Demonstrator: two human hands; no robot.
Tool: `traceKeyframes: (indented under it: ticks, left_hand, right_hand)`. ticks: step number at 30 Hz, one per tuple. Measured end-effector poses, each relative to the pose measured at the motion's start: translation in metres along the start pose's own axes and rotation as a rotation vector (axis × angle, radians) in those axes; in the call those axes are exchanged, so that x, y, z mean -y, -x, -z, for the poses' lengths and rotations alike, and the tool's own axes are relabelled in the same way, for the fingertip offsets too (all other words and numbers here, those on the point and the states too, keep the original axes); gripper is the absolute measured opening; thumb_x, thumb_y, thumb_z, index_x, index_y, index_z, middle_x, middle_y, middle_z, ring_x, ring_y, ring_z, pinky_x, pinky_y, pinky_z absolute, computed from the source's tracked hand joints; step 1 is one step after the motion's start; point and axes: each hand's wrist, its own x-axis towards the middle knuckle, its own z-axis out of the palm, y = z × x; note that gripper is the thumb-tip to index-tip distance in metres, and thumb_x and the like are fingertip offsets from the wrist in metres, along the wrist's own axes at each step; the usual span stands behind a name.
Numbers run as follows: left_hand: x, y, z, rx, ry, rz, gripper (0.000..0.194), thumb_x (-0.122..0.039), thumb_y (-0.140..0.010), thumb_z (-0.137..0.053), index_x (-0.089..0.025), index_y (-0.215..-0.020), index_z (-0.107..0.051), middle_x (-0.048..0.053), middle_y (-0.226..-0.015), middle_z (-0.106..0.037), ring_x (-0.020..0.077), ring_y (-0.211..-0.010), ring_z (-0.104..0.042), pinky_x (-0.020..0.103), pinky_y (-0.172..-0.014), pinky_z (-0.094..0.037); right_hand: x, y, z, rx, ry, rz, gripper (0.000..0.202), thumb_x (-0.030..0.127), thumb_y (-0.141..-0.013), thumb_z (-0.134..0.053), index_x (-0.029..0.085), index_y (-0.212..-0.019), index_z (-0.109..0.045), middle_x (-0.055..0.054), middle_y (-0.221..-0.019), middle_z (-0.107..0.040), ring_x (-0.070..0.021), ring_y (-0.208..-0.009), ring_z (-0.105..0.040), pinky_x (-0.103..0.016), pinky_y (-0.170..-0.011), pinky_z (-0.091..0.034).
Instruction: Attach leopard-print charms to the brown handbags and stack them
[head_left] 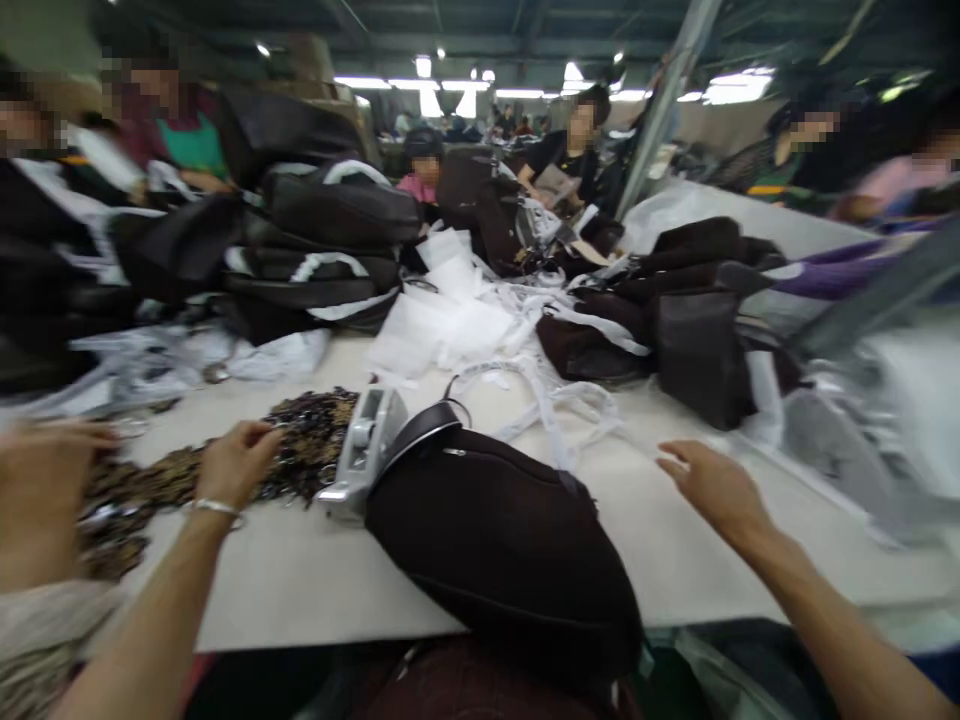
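My left hand (234, 462), with a bracelet (217, 508) at the wrist, is over a heap of small dark and brass-coloured metal pieces (309, 430). Its fingertips are pinched together; whether anything is between them is too small to make out. Just right of the heap stands a grey metal tape dispenser-like device (367, 445). Against it leans a dark brown bag (495, 530), lying across the table's front edge with its strap up. My right hand (712, 490) hovers right of the bag, fingers slightly apart and holding nothing.
A co-worker's hand (45, 490) reaches in at the far left, beside the metal pieces. Stacked dark bags (330, 210) stand at back left, more bags (697, 340) at right. White sheets (442, 310) and white strips (547, 400) lie mid-table. Several people work behind.
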Motion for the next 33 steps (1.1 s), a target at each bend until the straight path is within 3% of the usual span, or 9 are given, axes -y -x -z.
traceKeyframes:
  ticks: [2, 7, 10, 13, 18, 21, 25, 29, 33]
  left_hand:
    - [-0.012, 0.003, -0.002, 0.064, 0.163, 0.043, 0.032, -0.045, -0.063, -0.066, -0.017, -0.078, -0.062, -0.002, -0.060, -0.060, 0.0169, -0.058, -0.056, 0.027, -0.060, -0.045]
    - [-0.008, 0.001, -0.001, -0.053, 0.321, 0.075, 0.041, -0.051, -0.062, -0.065, -0.015, -0.080, -0.061, -0.001, -0.065, -0.061, 0.0146, -0.061, -0.056, 0.026, -0.062, -0.047]
    - [-0.017, 0.007, 0.013, -0.138, 0.377, 0.047, 0.037, -0.050, -0.069, -0.061, -0.016, -0.084, -0.057, -0.001, -0.071, -0.061, 0.0140, -0.068, -0.057, 0.026, -0.068, -0.047]
    - [-0.052, 0.020, 0.029, -0.166, 0.663, -0.033, 0.029, -0.043, -0.076, -0.061, -0.019, -0.086, -0.050, -0.003, -0.072, -0.062, 0.0136, -0.070, -0.060, 0.027, -0.072, -0.050]
    - [-0.141, 0.064, 0.034, 0.083, 0.903, -0.212, 0.019, -0.032, -0.083, -0.062, -0.021, -0.088, -0.048, -0.007, -0.063, -0.052, 0.0090, -0.053, -0.051, 0.021, -0.055, -0.046]
    - [-0.191, 0.099, 0.008, 0.394, 0.736, -0.274, 0.017, -0.037, -0.086, -0.057, -0.020, -0.089, -0.051, -0.005, -0.062, -0.054, 0.0093, -0.049, -0.049, 0.019, -0.046, -0.039]
    - [-0.221, 0.151, -0.063, 0.849, 0.368, -0.503, 0.019, -0.036, -0.090, -0.046, -0.020, -0.085, -0.055, -0.002, -0.065, -0.057, 0.0119, -0.060, -0.053, 0.022, -0.058, -0.041]
    - [-0.199, 0.191, -0.129, 1.139, -0.027, -0.541, 0.010, -0.026, -0.085, -0.048, -0.021, -0.081, -0.056, -0.002, -0.063, -0.058, 0.0130, -0.061, -0.054, 0.023, -0.060, -0.036]
    - [-0.169, 0.213, -0.143, 1.165, -0.107, -0.538, 0.014, -0.031, -0.087, -0.044, -0.022, -0.083, -0.055, -0.001, -0.071, -0.061, 0.0151, -0.067, -0.055, 0.025, -0.063, -0.035]
  right_hand:
    - [-0.025, -0.019, -0.030, 0.014, 0.064, 0.022, 0.027, 0.031, -0.083, -0.055, 0.017, -0.101, -0.069, -0.019, -0.109, -0.068, -0.0329, -0.095, -0.066, -0.043, -0.082, -0.046]
    - [-0.069, -0.041, -0.079, 0.083, -0.012, 0.063, 0.014, 0.034, -0.080, -0.057, 0.027, -0.086, -0.067, -0.021, -0.092, -0.070, -0.0320, -0.071, -0.067, -0.044, -0.062, -0.043]
    - [-0.070, -0.045, -0.072, 0.105, -0.035, -0.025, 0.008, 0.035, -0.077, -0.059, 0.029, -0.080, -0.064, -0.016, -0.079, -0.070, -0.0337, -0.065, -0.065, -0.045, -0.059, -0.042]
    - [-0.056, -0.047, -0.049, 0.194, -0.017, -0.083, 0.010, 0.036, -0.078, -0.064, 0.026, -0.079, -0.066, -0.014, -0.080, -0.071, -0.0299, -0.069, -0.065, -0.041, -0.063, -0.043]
    - [-0.030, -0.047, -0.016, 0.280, -0.031, -0.104, 0.021, 0.024, -0.081, -0.059, 0.018, -0.096, -0.071, -0.005, -0.083, -0.074, -0.0206, -0.074, -0.069, -0.028, -0.067, -0.047]
    - [-0.023, -0.045, -0.007, 0.283, 0.040, -0.080, 0.028, 0.017, -0.082, -0.054, 0.018, -0.104, -0.071, -0.005, -0.091, -0.074, -0.0192, -0.083, -0.069, -0.024, -0.072, -0.047]
    - [-0.019, -0.036, 0.000, 0.287, 0.141, -0.075, 0.035, 0.009, -0.082, -0.051, 0.015, -0.111, -0.069, -0.014, -0.096, -0.073, -0.0265, -0.093, -0.067, -0.031, -0.077, -0.047]
    - [-0.022, -0.020, 0.013, 0.307, 0.188, -0.121, 0.028, 0.006, -0.080, -0.052, 0.012, -0.098, -0.072, -0.021, -0.093, -0.071, -0.0358, -0.092, -0.067, -0.041, -0.074, -0.048]
    - [-0.035, -0.010, 0.032, 0.310, 0.127, -0.219, 0.021, 0.003, -0.078, -0.053, 0.010, -0.082, -0.072, -0.022, -0.089, -0.070, -0.0367, -0.093, -0.067, -0.043, -0.076, -0.050]
